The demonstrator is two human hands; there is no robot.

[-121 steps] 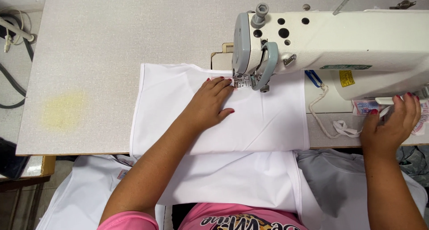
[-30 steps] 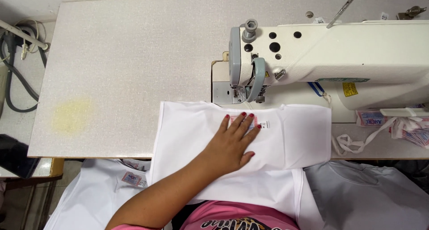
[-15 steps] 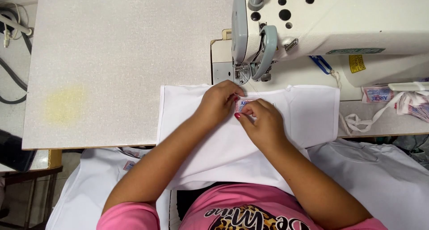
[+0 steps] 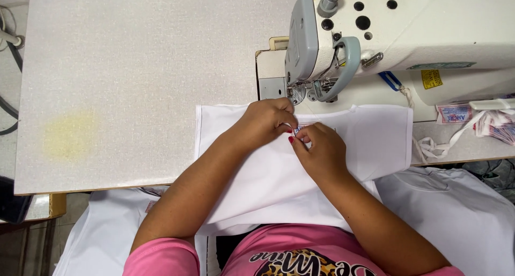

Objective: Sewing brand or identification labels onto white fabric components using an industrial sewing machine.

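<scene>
White fabric, long axis across counter; left hand and right hand pinching small label; sewing machine just beyond, bare counter left

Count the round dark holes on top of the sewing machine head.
4: on the sewing machine, holes at and a small one. Others may lie past the frame's top edge.

You have two hands on one white cloth, under one sewing machine. One table carries them; one bundle of labels lies at its right edge.
</scene>
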